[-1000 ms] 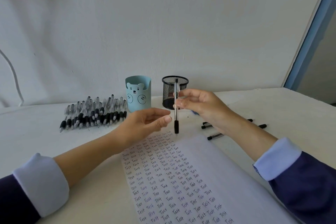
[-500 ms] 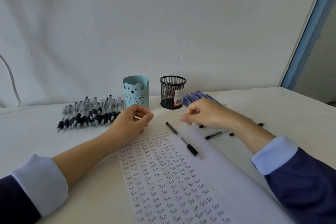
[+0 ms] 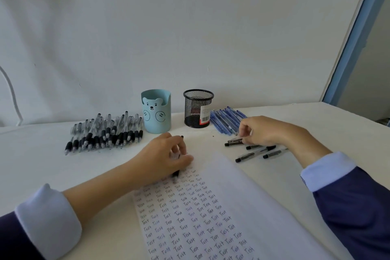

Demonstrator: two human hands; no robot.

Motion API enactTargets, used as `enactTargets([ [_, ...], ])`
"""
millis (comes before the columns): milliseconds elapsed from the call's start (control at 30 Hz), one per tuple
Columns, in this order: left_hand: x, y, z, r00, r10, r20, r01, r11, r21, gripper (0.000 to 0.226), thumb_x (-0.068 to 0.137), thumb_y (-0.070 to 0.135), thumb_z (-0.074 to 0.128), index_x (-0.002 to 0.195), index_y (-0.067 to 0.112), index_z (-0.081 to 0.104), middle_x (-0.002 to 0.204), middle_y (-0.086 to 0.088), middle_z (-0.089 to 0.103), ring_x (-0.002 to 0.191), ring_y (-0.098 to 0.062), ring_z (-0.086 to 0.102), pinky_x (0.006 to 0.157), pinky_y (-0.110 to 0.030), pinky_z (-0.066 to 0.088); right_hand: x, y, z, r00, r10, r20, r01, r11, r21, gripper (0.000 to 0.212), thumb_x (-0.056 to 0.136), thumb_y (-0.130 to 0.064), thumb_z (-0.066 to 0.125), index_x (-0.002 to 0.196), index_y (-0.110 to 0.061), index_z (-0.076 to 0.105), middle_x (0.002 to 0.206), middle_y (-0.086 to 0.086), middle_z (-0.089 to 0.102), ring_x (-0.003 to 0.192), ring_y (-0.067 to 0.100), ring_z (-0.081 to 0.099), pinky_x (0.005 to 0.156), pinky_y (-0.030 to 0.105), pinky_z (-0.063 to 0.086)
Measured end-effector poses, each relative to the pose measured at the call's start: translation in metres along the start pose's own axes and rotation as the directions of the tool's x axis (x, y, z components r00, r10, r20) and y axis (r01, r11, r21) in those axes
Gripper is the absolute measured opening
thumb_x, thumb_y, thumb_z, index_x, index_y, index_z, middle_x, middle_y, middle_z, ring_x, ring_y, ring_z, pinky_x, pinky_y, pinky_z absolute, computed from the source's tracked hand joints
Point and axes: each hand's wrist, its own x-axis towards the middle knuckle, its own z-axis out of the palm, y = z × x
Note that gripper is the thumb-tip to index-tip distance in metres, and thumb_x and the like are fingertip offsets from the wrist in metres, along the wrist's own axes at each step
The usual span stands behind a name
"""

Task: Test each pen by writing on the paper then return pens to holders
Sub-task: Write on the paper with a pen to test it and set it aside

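White paper [image 3: 242, 186] lies nearest on the counter [image 3: 42, 164]. The left grip [image 3: 166, 158], forearm lying flat, curls round a black pen [image 3: 176, 173] whose tip touches the paper. Farther right, the right grip [image 3: 259, 131] pinches a loose pen [image 3: 233, 142] near the mesh holder [image 3: 197, 110].

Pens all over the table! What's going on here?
A person is trying out pens. Their left hand holds a black pen with its tip on the paper, by the top rows of the word Test. Their right hand pinches a loose pen lying on the table. The bear holder and mesh holder stand at the back, no pens sticking out. A pile of black pens and some blue pens lie beside them.
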Motion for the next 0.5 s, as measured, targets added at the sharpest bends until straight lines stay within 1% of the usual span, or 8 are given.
enactTargets([
  [67, 0.002, -0.004, -0.004, 0.998, -0.06, 0.016, 0.061, 0.989, -0.132, 0.01, 0.086, 0.033, 0.07, 0.091, 0.029, 0.062, 0.093, 0.009, 0.063, 0.072, -0.002, 0.057, 0.063, -0.013, 0.048, 0.0, 0.0, 0.001, 1.0, 0.002, 0.003, -0.002, 1.0, 0.018, 0.018, 0.093, -0.022, 0.064, 0.107, -0.03, 0.056, 0.111, -0.006, 0.057, 0.092, 0.011, 0.053, 0.068, 0.021, 0.038],
  [133, 0.004, -0.005, -0.011, 0.992, -0.118, 0.035, 0.123, 0.96, -0.25, 0.013, 0.085, 0.023, 0.072, 0.095, 0.025, 0.064, 0.092, 0.007, 0.067, 0.072, -0.004, 0.062, 0.066, -0.015, 0.054, 0.001, -0.002, 0.001, 1.0, -0.011, 0.009, 0.011, 1.0, -0.018, 0.025, 0.094, -0.021, 0.063, 0.118, -0.024, 0.06, 0.107, -0.007, 0.056, 0.092, 0.01, 0.052, 0.069, 0.019, 0.038],
  [167, 0.006, -0.005, -0.017, 0.99, -0.136, 0.023, 0.137, 0.955, -0.263, 0.015, 0.084, 0.021, 0.073, 0.096, 0.024, 0.064, 0.091, 0.006, 0.068, 0.075, -0.005, 0.064, 0.069, -0.019, 0.056, 0.001, -0.003, 0.001, 1.0, -0.025, 0.0, 0.025, 0.999, -0.035, 0.022, 0.094, -0.022, 0.063, 0.116, -0.023, 0.062, 0.103, -0.008, 0.056, 0.09, 0.01, 0.053, 0.067, 0.017, 0.038],
  [233, 0.01, -0.006, -0.032, 0.986, -0.162, -0.045, 0.144, 0.952, -0.27, 0.015, 0.083, 0.018, 0.074, 0.095, 0.021, 0.066, 0.087, 0.005, 0.071, 0.076, -0.01, 0.068, 0.075, -0.029, 0.059, 0.002, -0.006, 0.002, 0.996, -0.068, -0.058, 0.066, 0.997, -0.037, 0.008, 0.093, -0.023, 0.063, 0.098, -0.029, 0.061, 0.097, -0.008, 0.057, 0.087, 0.012, 0.054, 0.065, 0.018, 0.038],
  [300, 0.014, -0.009, -0.048, 0.98, -0.164, -0.113, 0.125, 0.949, -0.291, 0.017, 0.082, 0.017, 0.077, 0.095, 0.018, 0.066, 0.088, 0.003, 0.071, 0.071, -0.013, 0.07, 0.073, -0.03, 0.06, 0.003, -0.011, 0.002, 0.984, -0.112, -0.141, 0.117, 0.993, 0.025, 0.01, 0.094, -0.026, 0.062, 0.092, -0.031, 0.054, 0.096, -0.006, 0.057, 0.086, 0.014, 0.055, 0.068, 0.024, 0.041],
  [367, 0.014, -0.014, -0.052, 0.988, -0.134, -0.07, 0.115, 0.966, -0.231, 0.022, 0.08, 0.028, 0.078, 0.097, 0.021, 0.065, 0.094, 0.007, 0.068, 0.069, -0.01, 0.07, 0.071, -0.023, 0.059, 0.002, -0.017, 0.003, 0.97, -0.156, -0.189, 0.178, 0.978, 0.108, 0.007, 0.095, -0.026, 0.06, 0.098, -0.028, 0.054, 0.097, -0.003, 0.061, 0.087, 0.016, 0.057, 0.075, 0.031, 0.044],
  [433, 0.011, -0.018, -0.043, 0.991, -0.123, 0.05, 0.127, 0.988, -0.083, 0.027, 0.08, 0.042, 0.072, 0.099, 0.024, 0.063, 0.097, 0.012, 0.064, 0.079, -0.006, 0.066, 0.07, -0.017, 0.054, 0.001, -0.023, 0.007, 0.953, -0.226, -0.204, 0.254, 0.96, 0.122, 0.006, 0.098, -0.026, 0.056, 0.103, -0.028, 0.055, 0.09, -0.003, 0.064, 0.078, 0.013, 0.054, 0.073, 0.029, 0.041],
  [500, 0.01, -0.023, -0.031, 0.985, -0.152, 0.078, 0.154, 0.988, -0.027, 0.03, 0.08, 0.042, 0.073, 0.102, 0.024, 0.063, 0.098, 0.013, 0.063, 0.083, -0.001, 0.061, 0.069, -0.013, 0.049, 0.0, -0.031, 0.012, 0.928, -0.286, -0.237, 0.318, 0.942, 0.109, 0.015, 0.102, -0.029, 0.047, 0.111, -0.036, 0.056, 0.078, -0.02, 0.06, 0.067, -0.002, 0.042, 0.07, 0.02, 0.033],
])
